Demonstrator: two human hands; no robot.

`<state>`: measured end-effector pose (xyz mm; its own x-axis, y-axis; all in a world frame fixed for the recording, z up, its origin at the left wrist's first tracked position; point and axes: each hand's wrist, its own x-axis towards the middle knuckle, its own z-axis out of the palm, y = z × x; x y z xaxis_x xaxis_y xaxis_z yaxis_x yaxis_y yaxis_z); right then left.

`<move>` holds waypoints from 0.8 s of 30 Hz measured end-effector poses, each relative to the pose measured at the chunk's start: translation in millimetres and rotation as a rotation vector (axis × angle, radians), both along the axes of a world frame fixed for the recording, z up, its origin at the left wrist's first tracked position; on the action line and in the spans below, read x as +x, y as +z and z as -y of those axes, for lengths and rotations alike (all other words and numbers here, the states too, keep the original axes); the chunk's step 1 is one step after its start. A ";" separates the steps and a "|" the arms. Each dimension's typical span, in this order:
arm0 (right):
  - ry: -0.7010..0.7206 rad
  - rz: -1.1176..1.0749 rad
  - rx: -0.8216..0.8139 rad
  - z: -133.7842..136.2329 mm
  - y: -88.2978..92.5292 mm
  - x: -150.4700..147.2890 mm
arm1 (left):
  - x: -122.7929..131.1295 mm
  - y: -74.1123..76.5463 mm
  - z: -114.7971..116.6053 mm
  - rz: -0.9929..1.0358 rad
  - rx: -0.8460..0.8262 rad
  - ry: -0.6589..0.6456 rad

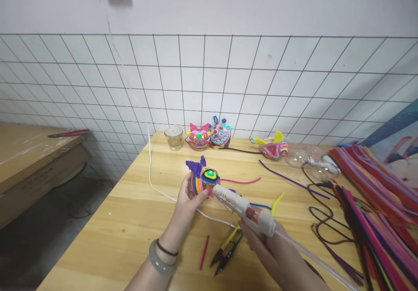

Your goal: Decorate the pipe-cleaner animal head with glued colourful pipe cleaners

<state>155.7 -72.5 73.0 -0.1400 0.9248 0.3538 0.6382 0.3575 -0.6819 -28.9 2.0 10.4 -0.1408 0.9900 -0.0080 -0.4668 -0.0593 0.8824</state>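
My left hand (pixel 187 202) grips a small ball-shaped figure wrapped in striped pipe cleaners (pixel 204 178), with purple ears and a green-and-black eye, held just above the wooden table (pixel 124 225). My right hand (pixel 271 249) is wrapped round a white hot glue gun (pixel 244 208). The gun's nozzle touches the figure's lower right side. A clear glue stick (pixel 313 256) sticks out of the gun's back toward the lower right.
Thread snips (pixel 228 247) and a short pink piece (pixel 204 252) lie near my hands. Three finished figures (pixel 209 136) and a glass jar (pixel 173 137) stand by the tiled wall. Clear plastic balls (pixel 305 156) and a pile of pipe cleaners (pixel 375 195) fill the right side. A white cord (pixel 153 182) crosses the table.
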 end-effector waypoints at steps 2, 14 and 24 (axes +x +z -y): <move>-0.001 0.000 -0.024 0.2 0.0 0.8 | 0.0 1.1 0.5 0.000 -0.008 -0.001; 0.000 0.023 -0.006 0.1 -2.2 4.9 | -0.8 4.5 1.6 0.023 -0.031 -0.017; 0.013 0.074 -0.076 0.4 -4.4 12.2 | -0.9 2.0 -0.7 0.052 -0.020 -0.031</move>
